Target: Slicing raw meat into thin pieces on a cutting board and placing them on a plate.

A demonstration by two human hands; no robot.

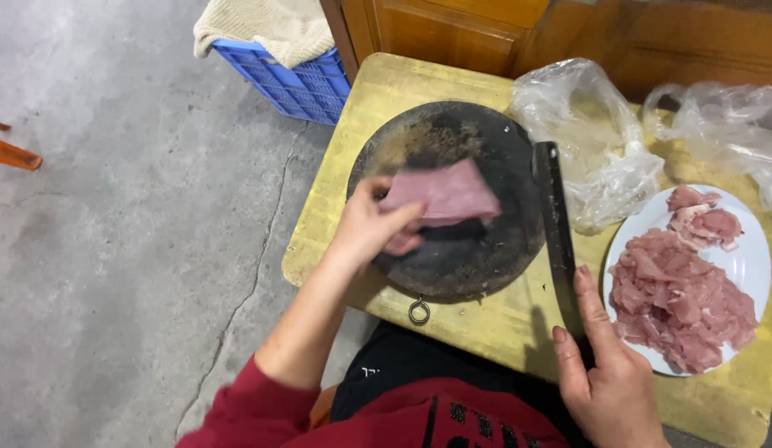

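left hand: reaching forward, fingers pinching closed, forearm bare, red sleeve pushed up | right hand: gripping closed, thumb and forefinger extending forward, low at right

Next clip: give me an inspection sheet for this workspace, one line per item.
Surface: small yellow wooden table, worn.
Job's things: pink raw meat slab over round dark chopping board; dark cleaver; white plate of sliced meat.
Clutter: two clear plastic bags.
Grippers: left hand holds the slab; right hand grips the cleaver.
Cables: nothing seen.
Surroundings: concrete floor, blue plastic crate, wooden cabinet.
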